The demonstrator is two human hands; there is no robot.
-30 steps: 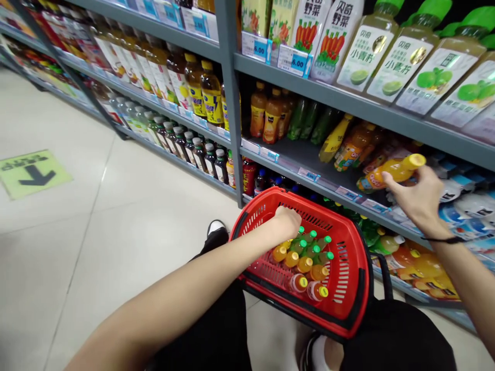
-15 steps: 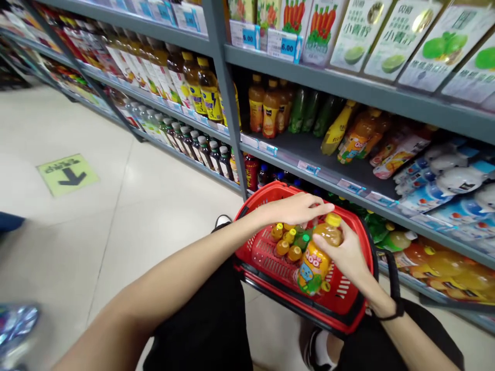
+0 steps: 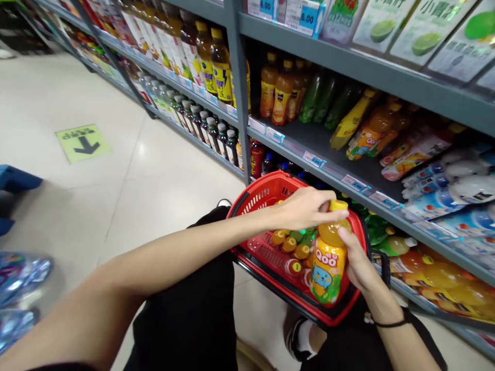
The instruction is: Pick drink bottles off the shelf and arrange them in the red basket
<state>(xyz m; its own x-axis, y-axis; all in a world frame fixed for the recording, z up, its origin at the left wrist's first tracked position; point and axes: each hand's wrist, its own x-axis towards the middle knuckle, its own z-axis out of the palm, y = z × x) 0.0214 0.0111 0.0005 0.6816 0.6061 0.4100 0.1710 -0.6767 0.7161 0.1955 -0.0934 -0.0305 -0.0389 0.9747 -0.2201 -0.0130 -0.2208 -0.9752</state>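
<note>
An orange juice bottle [image 3: 327, 270] with a yellow cap and a cartoon label stands nearly upright over the red shopping basket [image 3: 277, 180]. My right hand [image 3: 358, 260] is closed round its side, thumb toward me. From the left, my left hand [image 3: 307, 207] reaches across the basket, its fingers closed on the yellow cap. Several small bottles [image 3: 289, 244] with orange and green tops lie in the basket, partly hidden by my left hand and forearm.
Shelves in front hold drink bottles [image 3: 282, 98] and juice cartons [image 3: 421, 36]. The basket's black handle [image 3: 384, 268] leans right, near the lower shelf. A yellow floor sign [image 3: 83, 144] and a blue object [image 3: 17, 180] are at left, above foil-like packs [image 3: 23, 278].
The juice bottle has risen toward me, its label turned more to my view. My left hand has gone from hovering beside the cap to gripping it. The view has shifted slightly.
</note>
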